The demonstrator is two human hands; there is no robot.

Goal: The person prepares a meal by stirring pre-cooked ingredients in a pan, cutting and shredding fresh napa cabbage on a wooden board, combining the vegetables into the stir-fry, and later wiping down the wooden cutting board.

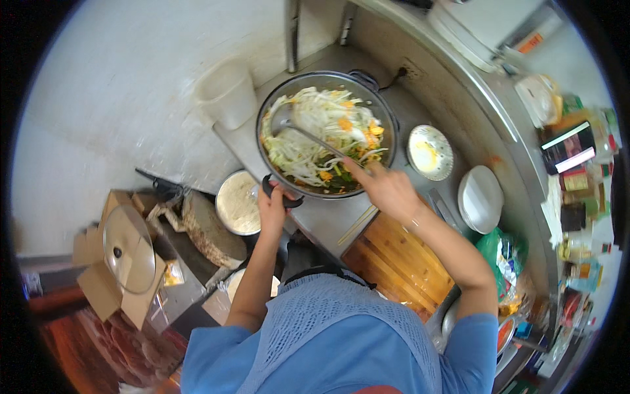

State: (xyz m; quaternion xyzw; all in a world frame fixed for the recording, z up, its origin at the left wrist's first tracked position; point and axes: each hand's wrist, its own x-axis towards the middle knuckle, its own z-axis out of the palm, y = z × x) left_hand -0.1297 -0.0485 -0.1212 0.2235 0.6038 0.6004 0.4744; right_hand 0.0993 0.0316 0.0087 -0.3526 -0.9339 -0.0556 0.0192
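Observation:
A large round electric pan (391, 101) stands on the metal counter, holding shredded pale vegetables (307, 147) mixed with yellow egg-like pieces and chopped greens. My left hand (273, 207) grips the pan's black side handle (290, 201) at its near left edge. With my right hand (389, 189) I hold the handle of a metal ladle (315, 139) over the pan's near rim. The ladle's bowl rests among the vegetables at the left side of the pan and looks blurred. To the right of the pan sits a patterned bowl (445, 154) with yellow residue.
A wooden cutting board (401, 256), chopsticks (357, 226), a knife (443, 209) and stacked white plates (480, 197) lie nearer and right. A translucent bucket (229, 98) stands left of the pan. Below are a flour-like bowlful (236, 202), cardboard box (103, 290) and glass lid (129, 246).

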